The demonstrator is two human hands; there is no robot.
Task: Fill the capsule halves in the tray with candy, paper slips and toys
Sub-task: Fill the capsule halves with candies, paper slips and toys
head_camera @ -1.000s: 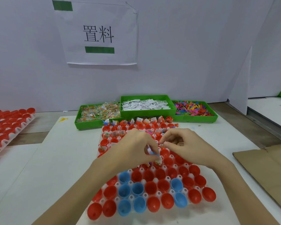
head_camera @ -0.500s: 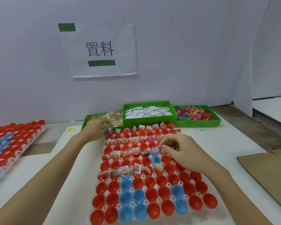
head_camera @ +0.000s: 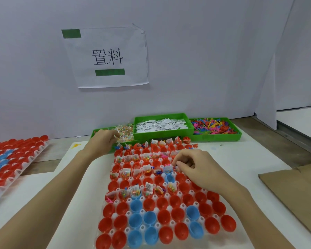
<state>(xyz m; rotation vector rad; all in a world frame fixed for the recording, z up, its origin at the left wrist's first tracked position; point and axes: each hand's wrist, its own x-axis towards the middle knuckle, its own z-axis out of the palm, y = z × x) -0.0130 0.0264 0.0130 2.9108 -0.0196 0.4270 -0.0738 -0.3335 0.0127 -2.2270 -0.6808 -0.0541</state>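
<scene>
The tray (head_camera: 115, 202) of capsule halves (head_camera: 152, 219) lies mid-counter before the person; its far rows carry candy packets, slips and toys, while the near rows stand unfilled. A second ago both hands worked together over the middle rows. Now the left hand (head_camera: 104, 141) has gone out to the candy bin (head_camera: 97, 131) at the far left, fingers bent down into the packets; whether it has hold of one cannot be told. The right hand (head_camera: 196, 168) remains over the middle rows, fingertips drawn together beside a blue half (head_camera: 168, 170); anything pinched there is too small to make out. Judgement: one cell is finished and restocking for the next has begun. The candy bin is largely covered by the left hand. The slip bin (head_camera: 163, 135) and toy bin (head_camera: 217, 136) sit just beside it. A second tray (head_camera: 16, 169) at far left is cut off by the frame.
</scene>
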